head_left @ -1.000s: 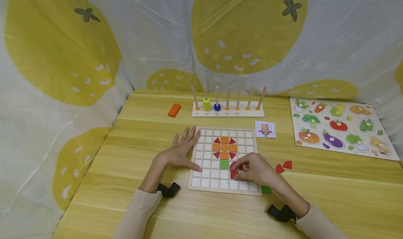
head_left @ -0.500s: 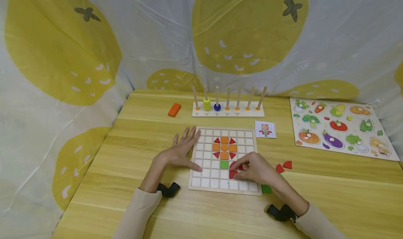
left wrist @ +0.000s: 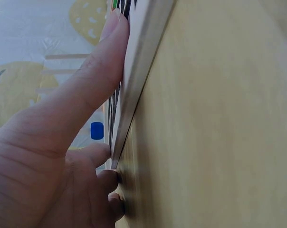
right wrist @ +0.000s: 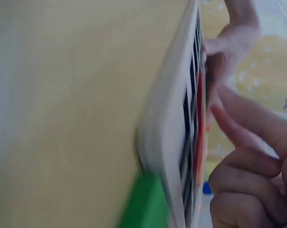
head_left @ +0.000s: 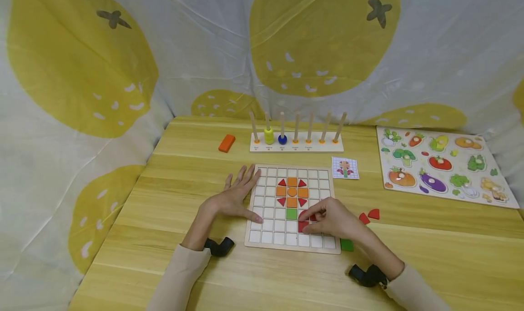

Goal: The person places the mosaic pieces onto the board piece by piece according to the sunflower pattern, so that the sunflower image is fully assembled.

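In the head view, a pale wooden grid board (head_left: 291,207) of white square cells lies flat on the yellow wood-grain table (head_left: 430,256), holding smooth orange squares, an orange disc, red triangles and one green square. The left hand (head_left: 233,197) rests flat with straight, spread fingers, its thumb lying on the board's left cells. The right hand (head_left: 333,220) has its fingers curled down onto a red piece (head_left: 304,227) sitting in the lower cells just below the green square; the fingertips touch it, though whether they pinch it cannot be told. Beside the board's right edge lie two loose red pieces (head_left: 369,216) and a green block (head_left: 346,244). Farther back stand a peg rack (head_left: 296,140) with small unreadable labels, an orange block (head_left: 226,143), a pattern card (head_left: 345,168) and a vegetable puzzle (head_left: 444,165). The left wrist view shows the thumb pressed straight along the board's smooth edge. The right wrist view, blurred, shows bent fingers (right wrist: 250,156) over the board's face, with the green block at its near edge.
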{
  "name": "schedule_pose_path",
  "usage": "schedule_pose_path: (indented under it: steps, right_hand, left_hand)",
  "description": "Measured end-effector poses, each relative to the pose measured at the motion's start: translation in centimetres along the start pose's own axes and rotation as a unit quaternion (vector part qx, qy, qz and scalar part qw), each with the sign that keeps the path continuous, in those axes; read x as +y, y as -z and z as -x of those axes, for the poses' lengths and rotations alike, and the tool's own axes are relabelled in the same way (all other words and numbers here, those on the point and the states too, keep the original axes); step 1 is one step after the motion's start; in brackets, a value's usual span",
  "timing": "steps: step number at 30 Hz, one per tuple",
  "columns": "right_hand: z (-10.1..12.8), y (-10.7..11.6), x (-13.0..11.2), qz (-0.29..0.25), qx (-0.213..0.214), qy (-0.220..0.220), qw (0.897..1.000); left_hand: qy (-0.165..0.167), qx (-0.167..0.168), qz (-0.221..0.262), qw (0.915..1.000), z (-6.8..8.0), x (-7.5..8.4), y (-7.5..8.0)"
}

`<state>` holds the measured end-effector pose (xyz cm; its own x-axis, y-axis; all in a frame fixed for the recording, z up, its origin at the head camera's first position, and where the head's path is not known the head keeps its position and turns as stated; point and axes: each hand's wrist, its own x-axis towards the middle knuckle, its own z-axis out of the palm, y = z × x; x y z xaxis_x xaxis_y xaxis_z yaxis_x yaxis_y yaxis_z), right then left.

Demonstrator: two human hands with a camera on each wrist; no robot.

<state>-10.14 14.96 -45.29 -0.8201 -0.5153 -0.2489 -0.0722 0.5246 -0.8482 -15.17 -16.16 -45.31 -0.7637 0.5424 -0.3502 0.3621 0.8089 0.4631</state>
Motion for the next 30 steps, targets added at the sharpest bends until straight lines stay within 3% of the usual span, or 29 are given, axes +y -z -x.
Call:
schedule_pose_path:
  steps: [7, 14, 26, 30]
  right_hand:
    - [1.6, 3.7, 0.8, 0.025, 0.000, 0.000, 1.000]
    - [3.4, 6.6, 2.8, 0.016, -0.076, -0.004, 0.997]
    - [3.6, 6.6, 4.6, -0.010, -0.145, 0.006, 0.989]
    - [3.6, 6.9, 4.9, 0.010, -0.111, -0.017, 0.994]
  left_hand:
    - [0.000, 0.003, -0.002, 1.0000, 0.0, 0.0, 0.0]
    - [-0.003, 0.005, 0.000, 1.0000, 0.1, -0.1, 0.0]
    - [-0.003, 0.004, 0.001, 1.0000, 0.1, -0.1, -0.1]
    - [-0.002, 0.003, 0.000, 1.0000, 0.1, 0.0, -0.1]
